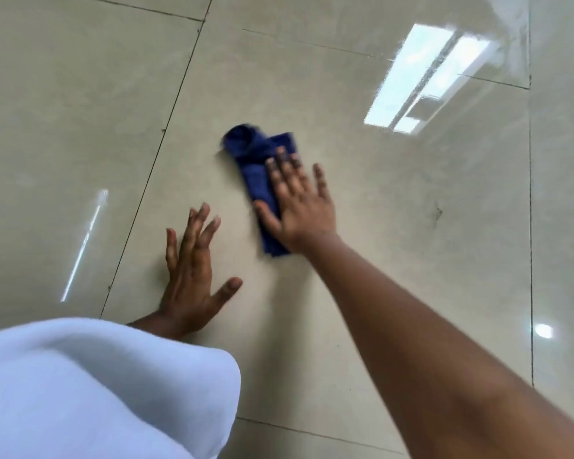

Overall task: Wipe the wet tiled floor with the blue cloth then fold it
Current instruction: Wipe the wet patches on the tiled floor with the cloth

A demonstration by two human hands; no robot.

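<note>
Floor: glossy beige tiled floor [362,293] fills the view, dark grout lines crossing it; a bright window reflection [428,77] sits at about 1 o'clock from the cloth.
Blue cloth: the blue cloth [256,167] lies bunched into a long strip near the centre, one end rumpled at 11 o'clock, the other tucked under the palm at 5 o'clock. Its edges are blurred.
Right hand: the right hand [299,207] lies flat on the cloth, fingers spread and extended, not curled around it; the little finger touches bare tile. Pressing flat likely keeps the fabric against the wet surface.
Left hand: the left hand [193,270], at 7 o'clock from the cloth and well apart, rests splayed on the tile, grasping nothing, probably propping the body.
Garment: pale blue fabric [96,392] covers the lower left corner.
Stage: wiping looks under way; folding not yet done.
</note>
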